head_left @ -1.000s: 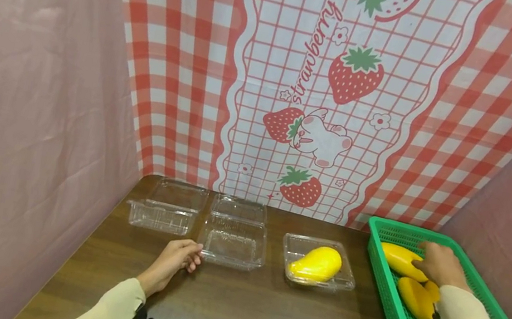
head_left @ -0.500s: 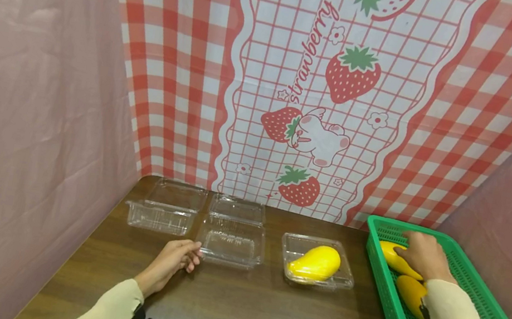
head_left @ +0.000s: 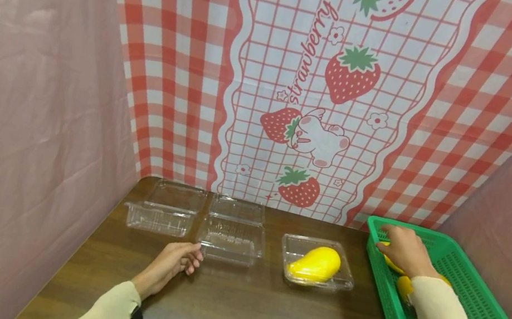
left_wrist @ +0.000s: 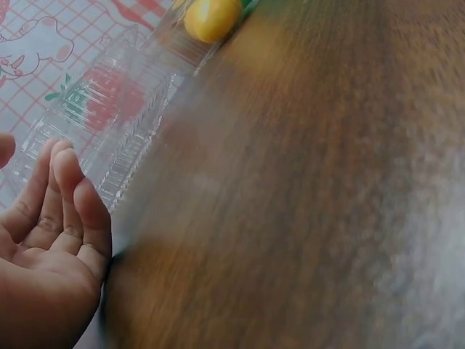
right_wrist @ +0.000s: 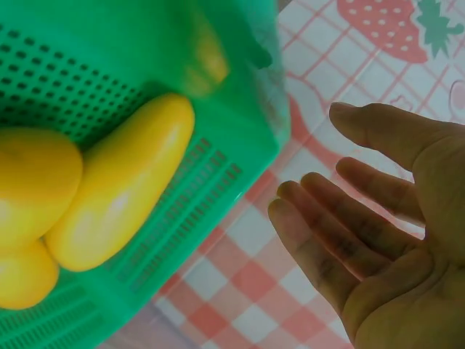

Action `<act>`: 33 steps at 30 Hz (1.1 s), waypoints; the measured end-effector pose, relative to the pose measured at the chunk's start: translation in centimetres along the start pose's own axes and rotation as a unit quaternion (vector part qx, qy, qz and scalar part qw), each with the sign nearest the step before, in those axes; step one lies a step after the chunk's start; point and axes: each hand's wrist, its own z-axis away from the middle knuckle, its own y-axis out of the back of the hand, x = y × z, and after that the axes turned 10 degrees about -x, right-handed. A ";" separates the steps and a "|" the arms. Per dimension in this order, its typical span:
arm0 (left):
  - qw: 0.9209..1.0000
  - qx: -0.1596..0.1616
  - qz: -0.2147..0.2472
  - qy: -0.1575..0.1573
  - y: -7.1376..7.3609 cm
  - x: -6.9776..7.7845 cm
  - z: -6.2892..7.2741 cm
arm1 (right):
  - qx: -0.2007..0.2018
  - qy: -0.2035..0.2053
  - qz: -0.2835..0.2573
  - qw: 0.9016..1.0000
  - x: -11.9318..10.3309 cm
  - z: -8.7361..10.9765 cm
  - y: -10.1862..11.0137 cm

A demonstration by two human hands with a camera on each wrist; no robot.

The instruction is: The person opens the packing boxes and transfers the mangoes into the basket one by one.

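Note:
My right hand (head_left: pixel 405 251) hovers over the left part of the green basket (head_left: pixel 483 288), its fingers spread and holding nothing. Below it lie yellow mangoes, partly hidden in the head view; the right wrist view shows a long mango (right_wrist: pixel 127 182) beside a rounder one (right_wrist: pixel 33 185). My left hand (head_left: pixel 171 265) is at the front left corner of an open clear plastic container (head_left: pixel 233 237), fingertips right at its rim. In the left wrist view its fingers (left_wrist: pixel 69 171) are loosely bent, with the thumb apart. Another mango (head_left: pixel 317 264) sits in a clear container (head_left: pixel 290 244) between the hands.
A further open clear container (head_left: pixel 160 217) stands at the far left of the wooden table (head_left: pixel 250 316). A checked strawberry cloth (head_left: pixel 187 86) hangs behind the table, and pink cloth (head_left: pixel 29 116) closes off the sides.
My right hand has moved left and toward the back over the basket, away from the nearer mangoes and without one in it. My left hand has stayed almost in place.

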 end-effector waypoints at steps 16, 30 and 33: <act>0.994 -0.085 -0.053 0.040 -1.3 0.0 -0.4 | 0.017 0.048 0.006 0.999 -5.0 -0.9 -0.6; 0.987 -0.125 -0.090 0.045 -3.8 0.1 -1.0 | 0.025 0.109 0.000 0.994 -8.9 -0.8 -2.5; 0.986 -0.133 -0.091 0.036 -4.4 0.2 -1.3 | 0.016 0.112 -0.011 0.994 -9.8 -0.7 -2.8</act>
